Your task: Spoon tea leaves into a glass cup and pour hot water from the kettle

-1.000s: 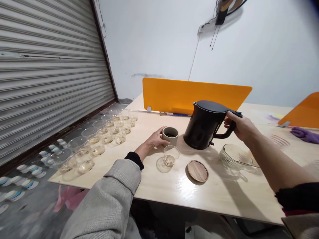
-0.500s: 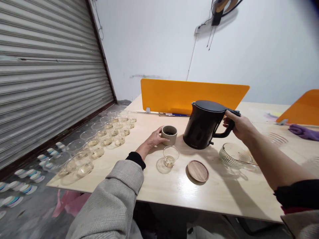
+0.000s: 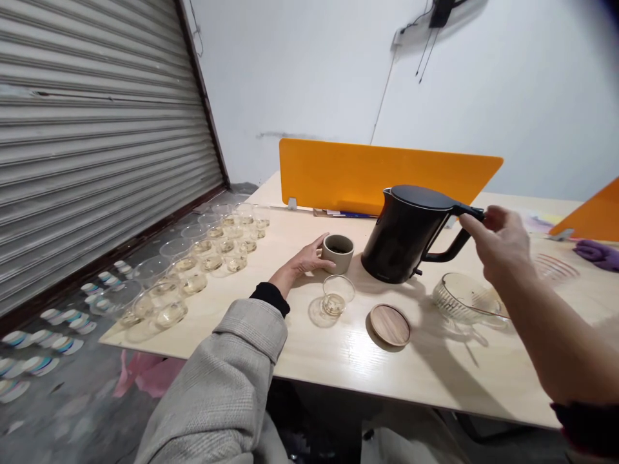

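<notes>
My left hand (image 3: pixel 304 261) lies on the table with its fingers curved round the near side of a squat beige cup (image 3: pixel 338 252) that has dark contents. A black electric kettle (image 3: pixel 405 233) stands upright just right of the cup. My right hand (image 3: pixel 503 242) is off the kettle's handle, fingers loosely apart, with only the fingertips at the handle's top end. A small glass cup (image 3: pixel 337 295) with pale liquid stands in front of the beige cup, and a round wooden lid (image 3: pixel 389 325) lies to its right.
Several glass cups of pale liquid (image 3: pixel 203 258) line the table's left side. A ribbed glass pitcher (image 3: pixel 467 299) stands at right. An orange divider (image 3: pixel 387 177) crosses the back. A purple cloth (image 3: pixel 599 252) lies far right. Small bowls (image 3: pixel 62 322) are on the floor by the shutter.
My right hand has let go of the kettle's handle and drawn back to the right. The kettle stays on the table. The left hand remains at the beige cup.
</notes>
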Tool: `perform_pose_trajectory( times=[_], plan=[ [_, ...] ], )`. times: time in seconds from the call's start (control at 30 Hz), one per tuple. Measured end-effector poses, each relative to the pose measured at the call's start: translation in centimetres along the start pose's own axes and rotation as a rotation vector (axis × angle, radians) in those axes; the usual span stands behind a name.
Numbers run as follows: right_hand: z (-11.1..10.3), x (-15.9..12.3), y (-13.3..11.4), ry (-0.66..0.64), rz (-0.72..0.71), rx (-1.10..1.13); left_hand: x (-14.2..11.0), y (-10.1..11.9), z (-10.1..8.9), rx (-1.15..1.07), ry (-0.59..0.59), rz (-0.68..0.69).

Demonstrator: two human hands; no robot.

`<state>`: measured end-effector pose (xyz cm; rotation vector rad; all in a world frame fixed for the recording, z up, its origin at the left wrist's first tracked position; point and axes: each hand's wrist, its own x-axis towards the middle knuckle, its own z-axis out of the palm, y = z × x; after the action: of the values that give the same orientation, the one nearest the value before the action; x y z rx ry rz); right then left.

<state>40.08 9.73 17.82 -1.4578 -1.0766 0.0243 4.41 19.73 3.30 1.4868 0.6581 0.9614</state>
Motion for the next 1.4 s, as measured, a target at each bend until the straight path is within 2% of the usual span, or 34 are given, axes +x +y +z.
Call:
perform_pose_trajectory(
  times=[0.03, 0.1, 0.2, 0.27, 0.33, 0.47, 0.67, 0.77, 0.87, 1.0, 1.1, 1.27, 1.4],
  plan=[
    [-0.7, -1.6, -0.5, 0.009, -0.117, -0.076, -0.4, 0.2, -0.2, 0.016, 0.016, -0.011],
    [-2.1, -5.3, -1.0, -0.092, -0.313, -0.123, -1.4, 0.9, -0.6, 0.081, 0.084, -0.026],
    [-3.1, -11.3, 0.1, -0.427, -0.440, -0.230, -3.4, 2.2, -0.8, 0.135, 0.227, -0.069],
    [-2.8, -14.6, 2.0, -0.672, -0.460, -0.273, -5.0, 2.9, -0.7, 0.137, 0.350, -0.115],
    [-2.2, -17.0, 4.2, -0.818, -0.441, -0.326, -6.8, 3.3, -0.5, 0.149, 0.438, -0.157],
    [-1.2, -19.0, 6.5, -0.846, -0.437, -0.375, -10.9, 3.5, 0.4, 0.182, 0.497, -0.193],
    [-0.8, -19.5, 5.8, -0.815, -0.491, -0.415, -17.2, 2.0, 4.0, 0.284, 0.498, -0.221],
    [-0.7, -19.6, 5.8, -0.762, -0.484, -0.436, -19.3, 0.3, 5.5, 0.479, 0.550, -0.116],
    [-0.8, -19.7, 6.2, -0.718, -0.462, -0.438, -20.2, -0.8, 5.9, 0.641, 0.573, -0.033],
    [-0.8, -19.6, 6.7, -0.721, -0.451, -0.439, -20.2, -1.0, 5.8, 0.678, 0.578, -0.009],
    [-0.1, -18.4, 5.9, -0.713, -0.455, -0.403, -20.1, -0.8, 5.8, 0.702, 0.567, 0.013],
    [3.2, -13.6, 1.5, -0.607, -0.510, -0.341, -20.0, -0.9, 5.9, 0.696, 0.545, 0.044],
    [8.2, -10.1, -2.2, -0.659, -0.522, -0.328, -20.1, -0.9, 5.8, 0.685, 0.542, 0.042]
  ],
)
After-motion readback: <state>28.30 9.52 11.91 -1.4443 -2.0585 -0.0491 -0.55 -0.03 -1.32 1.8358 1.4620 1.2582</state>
